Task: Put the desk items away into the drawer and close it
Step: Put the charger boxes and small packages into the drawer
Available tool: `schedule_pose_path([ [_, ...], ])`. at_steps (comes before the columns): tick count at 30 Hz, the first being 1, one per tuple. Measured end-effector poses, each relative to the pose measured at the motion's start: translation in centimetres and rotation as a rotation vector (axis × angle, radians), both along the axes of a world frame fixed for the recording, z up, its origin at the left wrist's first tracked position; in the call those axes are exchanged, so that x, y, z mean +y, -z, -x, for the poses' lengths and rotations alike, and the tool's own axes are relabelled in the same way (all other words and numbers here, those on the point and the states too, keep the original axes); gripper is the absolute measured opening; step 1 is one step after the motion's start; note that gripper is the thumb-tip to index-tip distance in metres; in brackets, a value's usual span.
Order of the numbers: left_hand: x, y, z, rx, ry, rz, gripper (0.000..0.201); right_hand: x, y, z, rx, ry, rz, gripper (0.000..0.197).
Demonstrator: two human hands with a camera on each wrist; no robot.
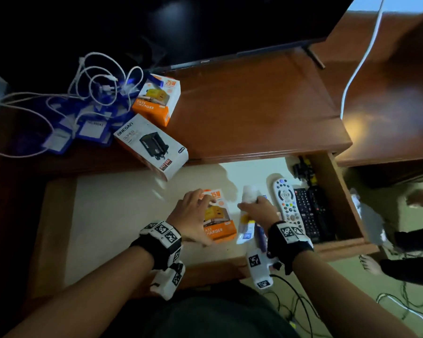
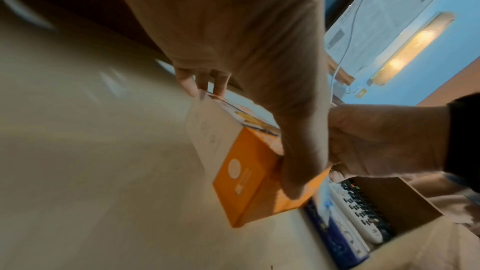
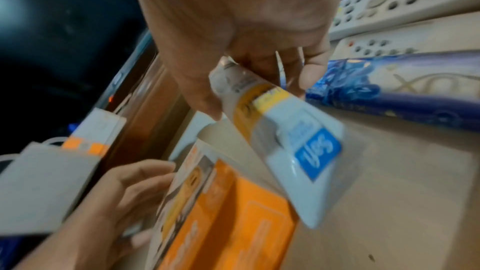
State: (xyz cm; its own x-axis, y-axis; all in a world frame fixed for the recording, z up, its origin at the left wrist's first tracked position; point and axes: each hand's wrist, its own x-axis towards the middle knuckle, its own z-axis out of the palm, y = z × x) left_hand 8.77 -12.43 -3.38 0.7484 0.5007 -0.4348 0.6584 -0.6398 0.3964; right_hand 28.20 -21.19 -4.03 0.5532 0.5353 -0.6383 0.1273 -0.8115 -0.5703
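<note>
My left hand [image 1: 190,217] gripped the orange-and-white cardboard charger box [image 1: 219,222], fingers curled over its far end and thumb against its near orange end, with the box lying on the pale floor of the open wooden drawer [image 1: 347,245]. My right hand [image 1: 258,211] pinched a clear plastic packet with a yellow band and a blue label [image 3: 293,141], holding it by its upper end so that it tilted above the drawer floor just to the right of the charger box. Beside that packet lay a long dark-blue patterned pack [image 3: 389,85], then a white remote control with coloured buttons [image 1: 286,201], then a black remote control [image 1: 310,213] against the drawer's right wall.

On the brown wooden desk top [image 1: 254,106] behind the drawer stood a second orange-and-white charger box [image 1: 156,98] and a white box printed with a black charger [image 1: 152,145], the latter overhanging the desk's front edge. To their left lay a tangle of white cables [image 1: 95,79] over a heap of blue card sleeves [image 1: 83,125]. A dark flat screen [image 1: 205,25] stood at the back of the desk.
</note>
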Motion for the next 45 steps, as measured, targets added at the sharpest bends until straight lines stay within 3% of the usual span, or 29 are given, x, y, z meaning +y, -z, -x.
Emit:
schedule_pose_path([
  [5, -0.1, 1.4, -1.0, 0.132, -0.018, -0.083, 0.112, 1.8, 1.3, 0.2, -0.095, -0.295, 0.141, 0.063],
  [9, -0.4, 1.9, -1.7, 0.254, 0.037, -0.156, 0.117, 2.8, 2.6, 0.8, -0.147, -0.522, 0.179, 0.063],
  [13, -0.4, 2.1, -2.0, 0.288, 0.026, -0.108, 0.112, 3.6, 3.0, 0.8, -0.166, -0.682, 0.246, 0.058],
  [19, -1.0, 2.5, -1.9, 0.273, 0.000, -0.083, 0.110, 3.7, 3.7, 0.9, -0.176, -0.734, 0.222, 0.059],
  [25, -1.3, 2.5, -2.0, 0.176, -0.146, 0.018, 0.111, 3.0, 3.8, -0.1, -0.198, -0.808, 0.238, 0.064],
  [30, -1.6, 2.3, -2.4, 0.160, -0.199, 0.066, 0.106, 2.2, 3.1, -0.8, -0.354, -0.852, 0.233, 0.040],
  [33, -1.8, 2.4, -2.8, 0.162, -0.201, 0.106, 0.105, 1.8, 3.0, -1.4, -0.436, -0.895, 0.202, 0.039],
  [38, -2.4, 2.5, -3.3, 0.173, -0.174, 0.165, 0.105, 1.6, 3.0, -2.8, -0.457, -0.891, 0.090, 0.044],
  [42, -2.9, 2.7, -3.6, 0.162, -0.181, 0.212, 0.101, 1.5, 2.8, -4.4, -0.450, -0.821, 0.126, 0.049],
  [45, -3.1, 2.9, -3.9, 0.138, -0.191, 0.241, 0.102, 1.5, 2.9, -4.9, -0.377, -0.892, 0.174, 0.050],
])
